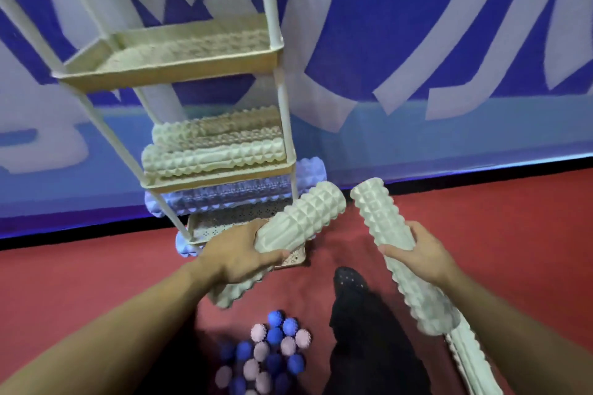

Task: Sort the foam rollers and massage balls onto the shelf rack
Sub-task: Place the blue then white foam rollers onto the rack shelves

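My left hand (239, 258) grips a pale green ridged foam roller (308, 213), its far end pointing up right toward the rack's lower corner. In my right hand (417, 252) is a second pale green foam roller (378, 212), held nearly upright. The cream shelf rack (179, 69) stands ahead at the left. Its upper tray looks bare, the middle tray holds pale green rollers (215, 155), and light blue rollers (231, 197) lie on a lower level. A heap of blue and pink spiky massage balls (272, 353) lies on the red floor below my hands.
A blue and white banner wall (433, 42) runs behind the rack. My dark trouser leg and perforated shoe (349, 282) are on the red floor (513, 218) between the arms. Another pale roller (471, 359) lies at the lower right.
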